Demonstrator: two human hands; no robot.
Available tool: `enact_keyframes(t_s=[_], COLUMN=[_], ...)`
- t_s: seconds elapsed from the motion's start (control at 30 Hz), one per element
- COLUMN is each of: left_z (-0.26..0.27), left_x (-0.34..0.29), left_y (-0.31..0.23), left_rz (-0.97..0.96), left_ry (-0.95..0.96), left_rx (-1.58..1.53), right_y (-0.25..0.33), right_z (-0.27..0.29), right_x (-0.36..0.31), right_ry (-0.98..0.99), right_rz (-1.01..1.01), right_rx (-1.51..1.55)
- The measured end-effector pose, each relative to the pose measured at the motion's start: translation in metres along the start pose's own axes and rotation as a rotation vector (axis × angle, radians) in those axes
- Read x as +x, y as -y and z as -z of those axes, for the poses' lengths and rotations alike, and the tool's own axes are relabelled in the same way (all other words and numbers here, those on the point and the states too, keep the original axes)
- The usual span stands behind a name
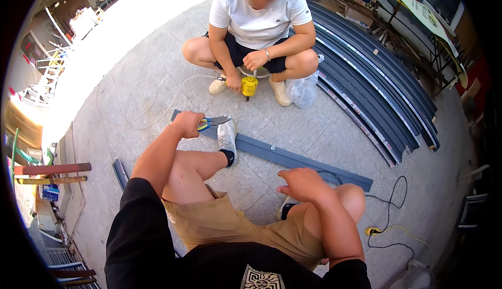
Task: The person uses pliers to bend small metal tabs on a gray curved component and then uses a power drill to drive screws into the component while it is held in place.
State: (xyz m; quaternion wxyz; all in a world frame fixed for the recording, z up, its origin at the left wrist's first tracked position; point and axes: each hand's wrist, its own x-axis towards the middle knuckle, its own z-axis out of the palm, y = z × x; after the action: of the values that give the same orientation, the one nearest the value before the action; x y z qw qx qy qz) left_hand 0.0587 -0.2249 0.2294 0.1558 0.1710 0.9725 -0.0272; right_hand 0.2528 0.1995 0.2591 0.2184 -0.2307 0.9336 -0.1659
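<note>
My left hand (188,124) is closed round the blue-and-yellow handles of a pair of pliers (215,121), its jaws pointing right, just above my shoe. Under it a long dark grey metal profile (272,152) lies slantwise on the floor, with my left shoe (227,135) over it. My right hand (303,183) hovers by my right knee, near the profile's right part, thumb and forefinger apart and nothing visible in it; its other fingers are mostly hidden.
Opposite me a person (256,22) squats, holding a yellow power tool (249,86) with a pale hose. Many dark profiles (366,74) are stacked at the right, beside a clear plastic bag (302,91). A black cable (389,201) and a yellow connector (372,231) lie at the lower right.
</note>
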Motion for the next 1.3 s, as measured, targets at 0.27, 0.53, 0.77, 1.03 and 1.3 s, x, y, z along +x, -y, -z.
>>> enact_keyframes(t_s=[0.27,0.53,0.77,1.03,1.3], left_z=[-0.013,-0.017,-0.004,0.001,0.003], left_x=[0.006,0.013,0.022,0.018,0.024], left_y=[-0.002,-0.005,-0.008,-0.018,-0.012], left_rz=[-0.086,-0.125,-0.182,-0.177,-0.197], left_ry=[-0.002,0.012,-0.058,0.012,0.05], left_rx=[0.0,-0.048,-0.132,-0.084,-0.089], right_y=[-0.003,0.003,0.036,0.075,0.102], right_z=[-0.009,-0.013,-0.04,-0.06,-0.063], right_x=[0.0,-0.023,-0.056,-0.048,-0.028], right_ry=[0.04,0.048,0.034,0.005,-0.057], right_rz=[-0.101,-0.222,-0.208,-0.055,0.046], right_rx=[0.031,-0.038,0.064,0.083,0.083])
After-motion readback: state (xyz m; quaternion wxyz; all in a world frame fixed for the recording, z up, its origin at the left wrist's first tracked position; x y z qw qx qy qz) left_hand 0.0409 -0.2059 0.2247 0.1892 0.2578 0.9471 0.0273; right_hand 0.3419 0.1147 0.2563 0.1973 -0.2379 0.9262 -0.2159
